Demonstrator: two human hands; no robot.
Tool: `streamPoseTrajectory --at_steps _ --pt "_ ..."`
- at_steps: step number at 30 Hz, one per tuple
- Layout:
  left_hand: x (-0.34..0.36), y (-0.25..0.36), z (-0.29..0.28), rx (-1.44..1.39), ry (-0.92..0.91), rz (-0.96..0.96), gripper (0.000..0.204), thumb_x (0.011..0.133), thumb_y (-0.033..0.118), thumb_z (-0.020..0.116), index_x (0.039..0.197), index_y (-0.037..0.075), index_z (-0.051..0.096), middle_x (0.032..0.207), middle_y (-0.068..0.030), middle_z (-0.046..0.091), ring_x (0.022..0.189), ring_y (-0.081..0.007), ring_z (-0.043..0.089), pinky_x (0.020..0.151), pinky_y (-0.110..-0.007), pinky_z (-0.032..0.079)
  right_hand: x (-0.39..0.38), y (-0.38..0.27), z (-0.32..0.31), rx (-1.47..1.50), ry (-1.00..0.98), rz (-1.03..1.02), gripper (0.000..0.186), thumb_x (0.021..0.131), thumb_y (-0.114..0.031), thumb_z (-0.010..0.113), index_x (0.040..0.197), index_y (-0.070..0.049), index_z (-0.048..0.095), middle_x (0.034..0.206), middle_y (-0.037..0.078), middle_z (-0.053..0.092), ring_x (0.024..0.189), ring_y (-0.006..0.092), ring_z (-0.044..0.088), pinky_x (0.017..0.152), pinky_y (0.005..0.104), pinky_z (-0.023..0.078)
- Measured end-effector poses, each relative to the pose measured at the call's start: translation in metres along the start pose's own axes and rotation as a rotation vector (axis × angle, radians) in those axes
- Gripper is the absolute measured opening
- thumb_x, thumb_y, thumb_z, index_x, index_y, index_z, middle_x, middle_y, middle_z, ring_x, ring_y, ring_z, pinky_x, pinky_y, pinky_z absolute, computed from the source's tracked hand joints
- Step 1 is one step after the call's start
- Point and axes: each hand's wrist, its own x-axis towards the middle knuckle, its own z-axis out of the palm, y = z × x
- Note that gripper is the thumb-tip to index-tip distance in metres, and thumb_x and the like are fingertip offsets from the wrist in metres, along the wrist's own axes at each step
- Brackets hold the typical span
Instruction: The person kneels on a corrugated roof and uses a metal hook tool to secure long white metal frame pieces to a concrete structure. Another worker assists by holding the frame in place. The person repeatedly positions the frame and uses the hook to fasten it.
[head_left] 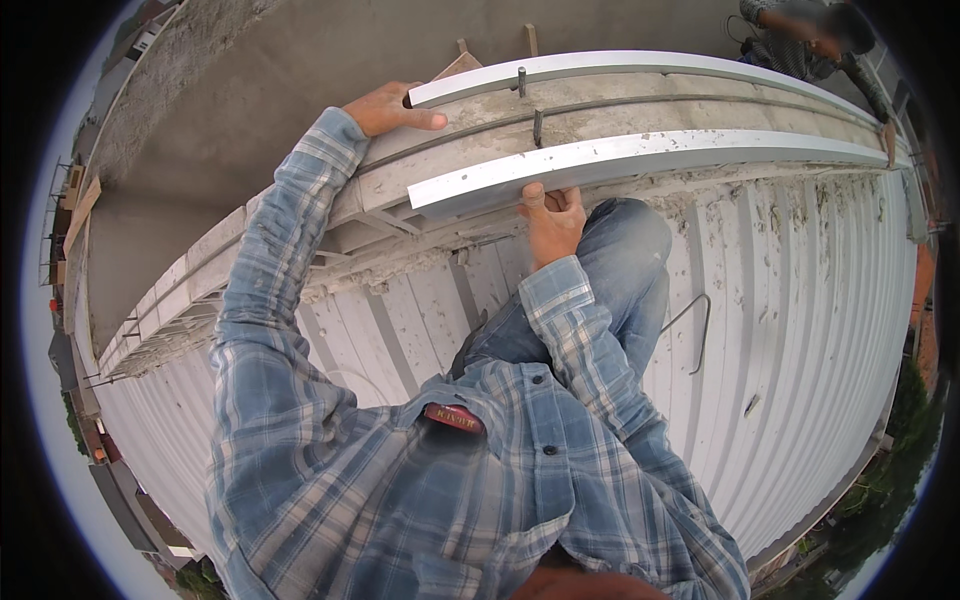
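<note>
Two long silvery metal bars run along the two sides of a grey block wall. My left hand is at the left end of the far metal bar. Its thumb stretches across the wall top while its fingers reach behind the bar's end, partly hidden. Against the near metal bar, my right hand presses from the near side, thumb and curled fingers at the bar's lower edge. Between the bars, thin bent steel rods stick up, and a long thin rod lies along the wall top.
Ribbed pale metal roofing, specked with mortar crumbs, spreads below the wall's near side. On it lies a bent wire rod. Another person is beyond the far right end, near a small clamp-like piece. Grey plaster surface lies beyond the wall.
</note>
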Motion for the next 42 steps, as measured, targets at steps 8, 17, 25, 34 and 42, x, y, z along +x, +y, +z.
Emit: streamPoseTrajectory --at_steps 8,17,25,34,42 --pt "0.003 -0.023 0.009 -0.006 0.023 0.091 0.113 0.048 0.056 0.088 0.134 -0.004 0.047 0.117 -0.0309 0.058 0.118 -0.0443 0.053 0.103 -0.046 0.042 -0.001 0.009 -0.019 -0.062 -0.015 0.151 0.088 0.065 -0.053 0.086 0.122 0.005 0.054 0.116 0.013 0.059 0.112 0.0225 0.055 0.095 0.0352 0.044" --pt "-0.01 -0.017 0.008 0.052 0.043 0.019 0.115 0.052 0.06 0.086 0.138 -0.003 0.044 0.129 -0.0284 0.051 0.123 -0.0398 0.049 0.105 -0.044 0.038 -0.021 0.021 -0.03 -0.617 -0.049 -0.244 0.03 0.085 -0.011 0.067 0.112 -0.003 0.055 0.103 0.008 0.06 0.095 0.025 0.057 0.085 0.0387 0.046" --pt "0.004 -0.023 0.012 -0.093 0.006 0.026 0.078 0.081 0.057 0.067 0.124 -0.007 0.054 0.11 -0.0187 0.058 0.11 -0.0351 0.056 0.095 -0.041 0.046 -0.042 0.045 -0.058 -1.202 -0.143 -0.446 0.022 0.082 -0.012 0.061 0.103 -0.006 0.065 0.104 0.013 0.062 0.1 0.0381 0.056 0.087 0.0493 0.042" --pt "-0.001 0.0 0.014 -0.103 0.118 0.193 0.068 0.088 0.058 0.059 0.111 -0.007 0.062 0.093 -0.0164 0.059 0.095 -0.0322 0.06 0.087 -0.043 0.049 -0.011 0.001 -0.014 -0.53 0.014 -0.165 0.052 0.077 -0.038 0.078 0.105 0.001 0.061 0.1 0.012 0.062 0.094 0.0272 0.059 0.085 0.0382 0.046" --pt "0.0 0.007 0.014 -0.012 0.123 0.12 0.071 0.088 0.06 0.057 0.118 -0.004 0.059 0.1 -0.0211 0.063 0.103 -0.0343 0.06 0.088 -0.043 0.049 -0.011 0.002 -0.012 -0.165 0.042 -0.01 0.074 0.076 -0.061 0.073 0.108 0.005 0.063 0.098 0.013 0.067 0.095 0.0237 0.061 0.085 0.036 0.047"
